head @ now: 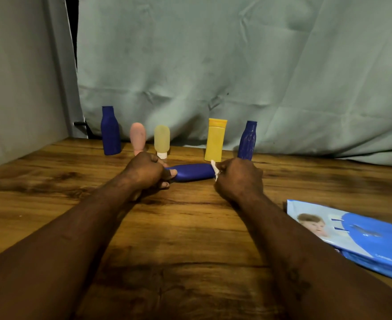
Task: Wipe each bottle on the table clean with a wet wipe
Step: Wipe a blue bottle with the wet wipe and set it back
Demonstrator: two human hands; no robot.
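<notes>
Nearest, at the right edge, a blue pack of wipes is seen lying flat. Further in, the lying blue bottle is held on its side between both hands. Whether it rests on the table or is lifted just clear of it cannot be told. One end is gripped by the left hand, its fingers curled round it. At the other end the right hand is closed in a fist on a white wet wipe, which is pressed against the bottle.

The step in hand is judged to be the wiping of this bottle, one among several. Next, the wipe would need to be drawn along the body while the bottle is turned by the left hand.

Behind, five more stand in a row: a dark blue bottle, a pink tube, a pale yellow tube, a yellow bottle and a leaning blue bottle.

The table is of dark-grained wood. It is closed off at the back by a creased grey-green curtain and at the left by a plain wall.
</notes>
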